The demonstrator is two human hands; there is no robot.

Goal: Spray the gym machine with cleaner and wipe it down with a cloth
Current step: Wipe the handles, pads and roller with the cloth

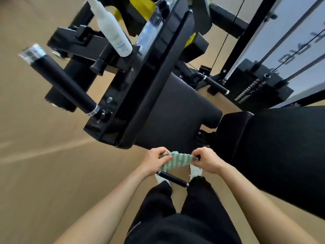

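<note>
A green-and-white striped cloth (176, 160) is stretched between my two hands, low in the middle of the view. My left hand (155, 162) pinches its left end and my right hand (207, 160) pinches its right end. Right beyond the cloth lies the black seat pad (177, 110) of the gym machine. A white spray bottle (112, 27) stands on the machine's black frame (126, 106) at the upper left, well away from both hands. A black padded handle (66, 85) sticks out to the left of the frame.
The weight stack (255, 87) with cables and guide rods stands at the upper right. A large black pad (274, 148) fills the right side. A short black foot bar (173, 178) lies by my shoes. Tan floor spreads to the left.
</note>
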